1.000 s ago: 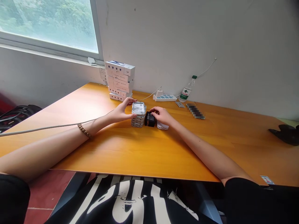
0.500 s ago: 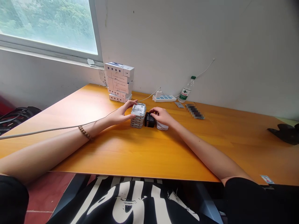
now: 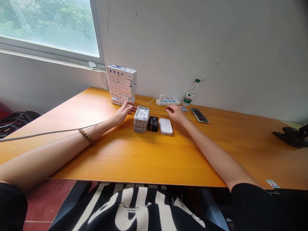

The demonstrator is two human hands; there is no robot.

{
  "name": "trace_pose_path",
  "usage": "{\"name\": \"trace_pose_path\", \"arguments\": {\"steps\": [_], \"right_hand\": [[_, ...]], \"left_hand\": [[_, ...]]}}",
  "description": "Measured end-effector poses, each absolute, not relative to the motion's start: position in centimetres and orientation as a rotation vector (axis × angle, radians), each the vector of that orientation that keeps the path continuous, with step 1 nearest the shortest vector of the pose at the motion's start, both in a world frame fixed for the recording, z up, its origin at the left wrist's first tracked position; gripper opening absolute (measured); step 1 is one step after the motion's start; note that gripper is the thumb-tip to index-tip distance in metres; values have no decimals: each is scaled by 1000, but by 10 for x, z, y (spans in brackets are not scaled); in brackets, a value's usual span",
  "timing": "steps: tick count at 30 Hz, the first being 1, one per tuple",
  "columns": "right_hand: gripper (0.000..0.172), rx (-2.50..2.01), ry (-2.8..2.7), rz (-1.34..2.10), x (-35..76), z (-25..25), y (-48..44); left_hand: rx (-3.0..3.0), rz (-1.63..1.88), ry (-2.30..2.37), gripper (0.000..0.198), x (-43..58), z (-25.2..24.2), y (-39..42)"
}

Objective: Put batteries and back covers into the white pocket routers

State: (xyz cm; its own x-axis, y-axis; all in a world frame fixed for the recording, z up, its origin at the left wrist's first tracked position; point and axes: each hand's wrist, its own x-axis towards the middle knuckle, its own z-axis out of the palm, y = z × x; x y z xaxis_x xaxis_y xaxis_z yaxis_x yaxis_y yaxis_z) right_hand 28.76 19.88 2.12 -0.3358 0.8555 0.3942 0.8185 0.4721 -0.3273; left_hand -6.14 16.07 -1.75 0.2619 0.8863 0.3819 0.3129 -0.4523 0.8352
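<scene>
Left hand point(image 3: 124, 112) rests low over the tabletop point(image 3: 183, 160), just beside the upper left of a short stack of flat, rounded-square grey-and-white devices point(image 3: 141, 123). Its fingers point(image 3: 130, 107) reach toward the stack, loosely spread and holding nothing; contact with the stack cannot be made out. A wooden bead bracelet point(image 3: 86, 136) sits on the left wrist.

Right hand point(image 3: 174, 114) hangs farther right, beyond a white rounded device point(image 3: 166, 126). Its fingers point(image 3: 168, 109) curl loosely, empty, touching none of the row.

The row lies near the middle of the far half of the tabletop, left to right: the stack, topped by a face with a printed label; a black box with white print point(image 3: 153, 124), just beside the stack; then the white rounded device, lying flat just beside the black box.

Behind them, a tall pile of white cartons point(image 3: 121, 85) stands against the wall, slightly uneven. A white power strip point(image 3: 167, 102) carries a plugged-in charger point(image 3: 163, 97), and a white cable point(image 3: 48, 131) runs from that area across the tabletop, passing above the left forearm. Farther right: a plastic water bottle with a green cap point(image 3: 190, 94), a small grey card point(image 3: 184, 108) and a phone with a pixelated face point(image 3: 199, 115).
</scene>
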Motion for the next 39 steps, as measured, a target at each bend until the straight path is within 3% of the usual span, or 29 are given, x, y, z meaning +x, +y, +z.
{"name": "trace_pose_path", "arguments": {"steps": [7,14,25,39], "right_hand": [[19,-1625,-2180,74,332,-13,228],[26,-1688,-2152,77,328,-29,236],[21,-1582,-2221,49,326,-35,233],[21,-1461,-2310,80,324,-31,230]], "left_hand": [[2259,821,1292,24,-73,-25,167],[2501,624,1358,32,-75,-31,165],[2646,618,1403,40,-74,-40,215],[2690,608,1376,39,-74,-45,209]]}}
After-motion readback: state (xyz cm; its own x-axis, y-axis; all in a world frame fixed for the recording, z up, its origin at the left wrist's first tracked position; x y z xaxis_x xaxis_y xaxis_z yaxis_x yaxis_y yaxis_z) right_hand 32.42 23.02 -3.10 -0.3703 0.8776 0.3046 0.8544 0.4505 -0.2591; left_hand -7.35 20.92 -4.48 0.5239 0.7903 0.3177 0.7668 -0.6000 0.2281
